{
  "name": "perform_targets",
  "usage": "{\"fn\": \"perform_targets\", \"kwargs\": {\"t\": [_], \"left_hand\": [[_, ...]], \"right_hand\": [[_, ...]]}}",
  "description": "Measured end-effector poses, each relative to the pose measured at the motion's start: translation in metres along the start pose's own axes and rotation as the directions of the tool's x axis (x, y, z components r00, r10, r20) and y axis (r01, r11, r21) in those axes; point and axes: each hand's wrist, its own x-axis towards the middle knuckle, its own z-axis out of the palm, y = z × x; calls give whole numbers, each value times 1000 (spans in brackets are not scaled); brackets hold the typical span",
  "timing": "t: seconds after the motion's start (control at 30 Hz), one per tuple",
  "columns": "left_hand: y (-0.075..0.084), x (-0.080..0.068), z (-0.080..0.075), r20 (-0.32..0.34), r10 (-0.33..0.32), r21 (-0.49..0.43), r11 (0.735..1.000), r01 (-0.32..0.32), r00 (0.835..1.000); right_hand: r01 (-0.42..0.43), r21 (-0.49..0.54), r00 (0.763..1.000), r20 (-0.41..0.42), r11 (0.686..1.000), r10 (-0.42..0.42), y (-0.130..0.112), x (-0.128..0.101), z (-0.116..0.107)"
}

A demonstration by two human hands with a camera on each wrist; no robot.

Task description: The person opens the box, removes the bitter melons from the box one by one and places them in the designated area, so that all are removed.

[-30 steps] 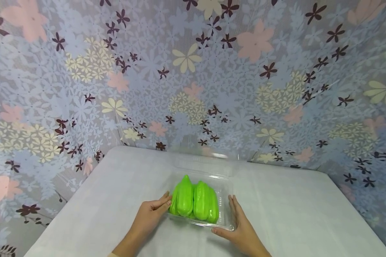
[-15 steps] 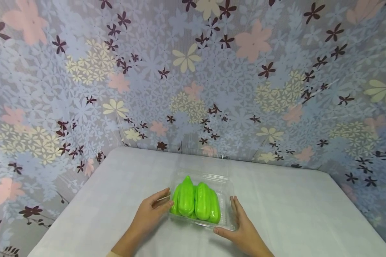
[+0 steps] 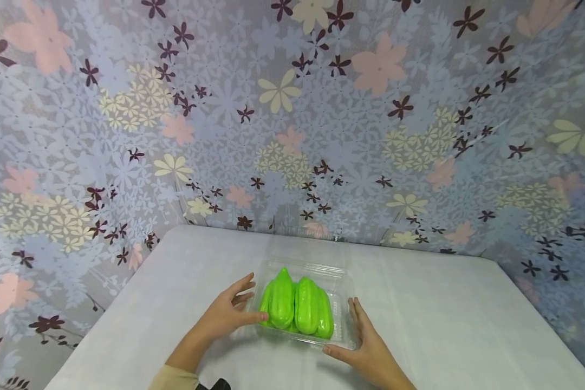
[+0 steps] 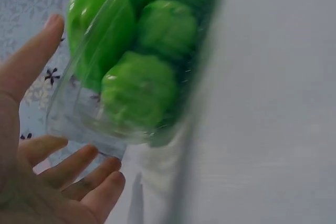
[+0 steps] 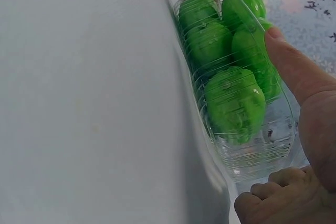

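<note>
1. Head: left hand [image 3: 226, 316] spread wider than half a second ago, more sleeve [image 3: 173, 377] showing; right hand [image 3: 365, 346] nearly unchanged, straight-fingered beside clear box [image 3: 342, 309] of green vegetables [image 3: 306, 306] on white tabletop [image 3: 443, 309].
2. Left wrist: thumb and fingers well apart about box corner, contact unclear.
3. Right wrist: thumb at rim, apart from fingers.

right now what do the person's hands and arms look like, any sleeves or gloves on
The left hand is bare and gloveless, and a beige sleeve shows lower on that arm. Beside its end is something black, cut off by the frame edge, so I can't tell what it is. The right hand is gloveless too, with no sleeve in view.
</note>
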Motion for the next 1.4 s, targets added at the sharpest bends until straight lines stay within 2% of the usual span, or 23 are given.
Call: {"fn": "perform_targets", "kwargs": {"t": [0.27, 0.47, 0.67, 0.77, 1.13, 1.27, 1.4], "left_hand": [[3, 15, -11, 137, 32, 26, 999, -36, 990], [-3, 25, -12, 245, 58, -71, 997, -42, 968], [-11, 24, -13, 301, 60, -134, 991, -20, 952], [-14, 25, -12, 318, 60, -140, 990, -16, 946], [-17, 25, -11, 310, 80, -162, 986, -31, 947], [-17, 25, -11, 311, 79, -156, 987, -31, 947], [-17, 25, -12, 309, 83, -159, 987, -35, 948]], "right_hand": [[-2, 21, 1000, 13, 1000, 2, 2, 2, 2], [13, 7, 1000, -7, 1000, -13, 3, 1, 0], [18, 4, 1000, -5, 1000, -18, 3, 3, 1], [19, -8, 1000, -12, 1000, -19, 3, 3, 1], [-38, -64, 999, -13, 997, 37, -4, 1, -1], [-44, -135, 999, -5, 990, 43, -5, 1, -6], [-52, -212, 998, 25, 976, 58, -15, -1, -20]]}}
